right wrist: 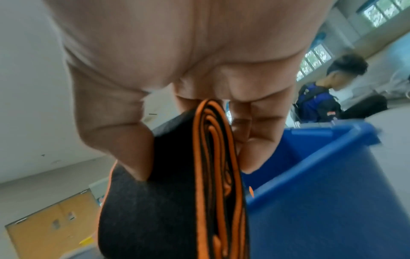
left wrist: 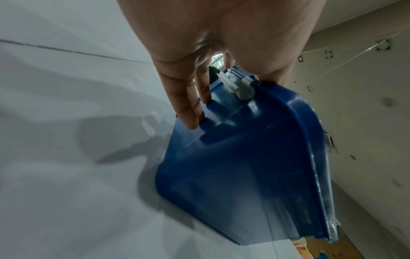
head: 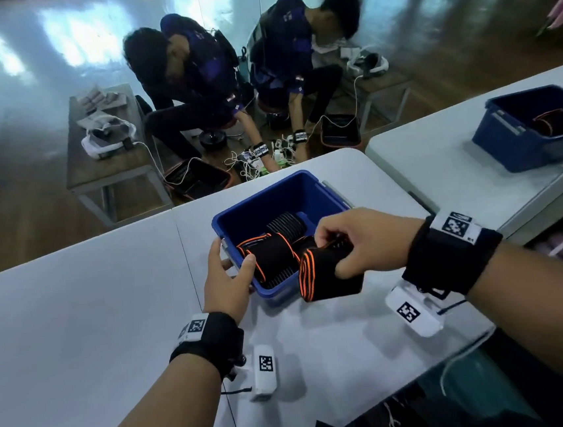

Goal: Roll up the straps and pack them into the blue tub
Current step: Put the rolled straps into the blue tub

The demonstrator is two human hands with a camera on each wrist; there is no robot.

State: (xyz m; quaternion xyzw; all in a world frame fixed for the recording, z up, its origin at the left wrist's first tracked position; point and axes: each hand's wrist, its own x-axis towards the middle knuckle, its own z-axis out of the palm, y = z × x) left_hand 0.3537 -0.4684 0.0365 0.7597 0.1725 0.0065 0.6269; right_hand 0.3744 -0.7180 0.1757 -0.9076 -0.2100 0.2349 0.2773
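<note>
Nearest me, two small white plastic marker blocks (head: 265, 369) with black square codes lay on the pale grey tabletop (head: 77, 319), under my wrists. My right hand (head: 358, 240) was clenched around a rolled black elastic strap with orange edging (head: 316, 272), thumb on one flat side and fingers curled over the other, holding it over the near right corner of the tub. The right wrist view showed the roll's orange spiral end (right wrist: 213, 166) just beside the blue rim. My left hand (head: 226, 280) gripped the near left rim of the rectangular blue plastic tub (head: 262, 205), thumb on top and fingers (left wrist: 190, 105) down the outer wall. Inside the tub lay another orange-edged black roll (head: 270, 252) and, behind it, a ribbed plain black roll (head: 286, 225). Farther right, on the adjoining table, stood a second blue tub (head: 507, 143). Beyond the tables, two people in dark blue tops (head: 212, 75) bent over cables on the wooden floor.
</note>
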